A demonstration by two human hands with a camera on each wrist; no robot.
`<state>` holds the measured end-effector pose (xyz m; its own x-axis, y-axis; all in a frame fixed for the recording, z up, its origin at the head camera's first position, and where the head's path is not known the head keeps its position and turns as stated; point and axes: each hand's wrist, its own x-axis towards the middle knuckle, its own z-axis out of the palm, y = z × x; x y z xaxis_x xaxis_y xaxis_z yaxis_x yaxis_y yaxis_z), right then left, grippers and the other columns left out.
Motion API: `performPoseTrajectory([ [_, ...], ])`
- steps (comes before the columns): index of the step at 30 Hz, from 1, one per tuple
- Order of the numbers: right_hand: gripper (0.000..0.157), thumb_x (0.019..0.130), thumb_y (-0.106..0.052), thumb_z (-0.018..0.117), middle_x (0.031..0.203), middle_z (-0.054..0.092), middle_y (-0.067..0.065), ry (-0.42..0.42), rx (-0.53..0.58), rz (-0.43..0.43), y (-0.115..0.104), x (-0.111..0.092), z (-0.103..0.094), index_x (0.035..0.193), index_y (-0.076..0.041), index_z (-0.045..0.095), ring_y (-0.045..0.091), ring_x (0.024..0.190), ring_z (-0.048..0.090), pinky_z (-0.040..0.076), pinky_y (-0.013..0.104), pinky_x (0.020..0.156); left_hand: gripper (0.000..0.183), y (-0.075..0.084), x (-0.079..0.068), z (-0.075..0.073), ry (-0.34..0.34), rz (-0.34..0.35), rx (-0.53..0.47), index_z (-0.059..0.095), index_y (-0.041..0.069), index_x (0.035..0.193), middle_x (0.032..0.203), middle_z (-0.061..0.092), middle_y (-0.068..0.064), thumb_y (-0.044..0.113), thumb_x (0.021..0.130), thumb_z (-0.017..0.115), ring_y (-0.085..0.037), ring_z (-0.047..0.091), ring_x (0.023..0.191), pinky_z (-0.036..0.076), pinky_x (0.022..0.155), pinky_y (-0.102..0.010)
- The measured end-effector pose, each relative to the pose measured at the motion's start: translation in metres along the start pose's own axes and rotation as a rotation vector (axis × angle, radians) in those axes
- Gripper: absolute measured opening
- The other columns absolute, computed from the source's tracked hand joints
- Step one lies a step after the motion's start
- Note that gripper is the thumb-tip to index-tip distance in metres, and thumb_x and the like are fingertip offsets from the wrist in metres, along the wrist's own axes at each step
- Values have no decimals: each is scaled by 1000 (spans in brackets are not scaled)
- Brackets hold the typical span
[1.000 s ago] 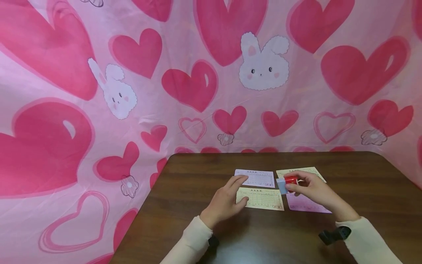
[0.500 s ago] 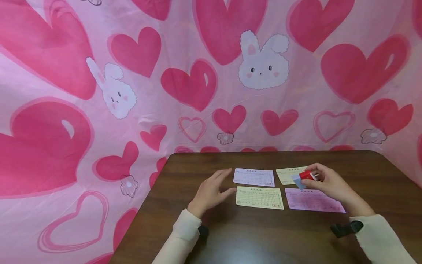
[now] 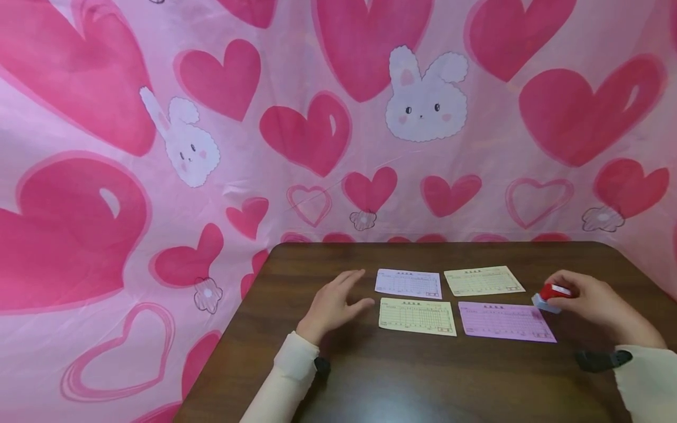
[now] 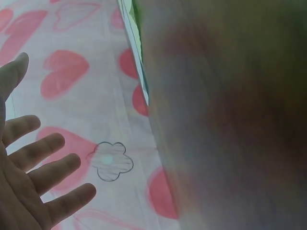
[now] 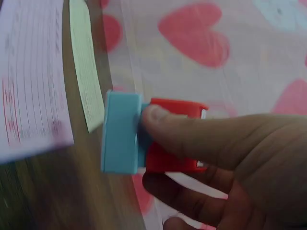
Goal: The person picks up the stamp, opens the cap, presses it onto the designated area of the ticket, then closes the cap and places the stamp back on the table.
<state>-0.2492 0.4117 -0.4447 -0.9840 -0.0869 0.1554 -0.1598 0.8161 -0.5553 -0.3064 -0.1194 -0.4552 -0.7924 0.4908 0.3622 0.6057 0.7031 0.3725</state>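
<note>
Between thumb and fingers, my right hand (image 3: 603,302) grips a red stamp (image 5: 175,153) with a light blue base (image 5: 121,132). It is at the right end of the purple slip (image 3: 505,323) in the head view; whether it touches the table cannot be told. Along that slip's right end shows a darker reddish patch. With fingers extended and holding nothing, my left hand (image 3: 330,308) is over the table, left of the near yellow slip (image 3: 416,317) and the lilac slip (image 3: 407,284). Its spread fingers show in the left wrist view.
A second yellow slip (image 3: 482,281) lies behind the purple one, so the printed slips form two rows on the dark wooden table (image 3: 423,376). A pink cloth with hearts and rabbits (image 3: 370,135) hangs along the back and left of the table.
My right hand has carried the stamp rightward from above the slips to the purple slip's right end, uncovering the slips. My left hand has drawn back left from the lilac and near yellow slips.
</note>
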Motion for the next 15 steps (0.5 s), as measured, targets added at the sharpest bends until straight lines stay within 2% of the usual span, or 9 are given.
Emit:
performPoseTrajectory([
  [3,33,84,-6,87,96,71,17,-23,-50,9,14,-2,-6,108,4,66,32,85,63,52,38,68,73,-3,1,-2,1,-18,4,54,17,155,155,56,-6,53,95,75,-25,56,141,50,109,-49],
  [6,32,85,-5,86,96,71,17,-82,-41,28,21,-3,-8,107,4,66,32,86,63,53,43,70,73,-6,0,-3,1,-39,10,54,17,155,155,56,-6,54,95,74,-25,56,141,50,109,-49],
  [10,29,85,-4,84,97,70,15,-150,-13,42,25,-2,-7,107,3,66,30,88,62,54,44,72,72,-7,-1,-4,-5,-46,10,54,17,155,156,56,-7,53,96,74,-26,55,141,50,109,-50],
  [12,27,85,-4,84,97,70,13,-163,-22,44,25,-1,-6,105,1,67,29,88,62,52,41,71,72,-7,0,-5,-8,-47,7,54,17,155,155,56,-7,53,96,74,-26,55,141,50,109,-51],
  [15,28,83,-6,86,96,70,12,-175,-41,39,25,1,-6,104,-1,67,30,87,62,54,46,71,72,-7,0,-5,-19,-51,7,54,17,155,155,56,-7,52,96,75,-27,56,141,50,109,-52],
])
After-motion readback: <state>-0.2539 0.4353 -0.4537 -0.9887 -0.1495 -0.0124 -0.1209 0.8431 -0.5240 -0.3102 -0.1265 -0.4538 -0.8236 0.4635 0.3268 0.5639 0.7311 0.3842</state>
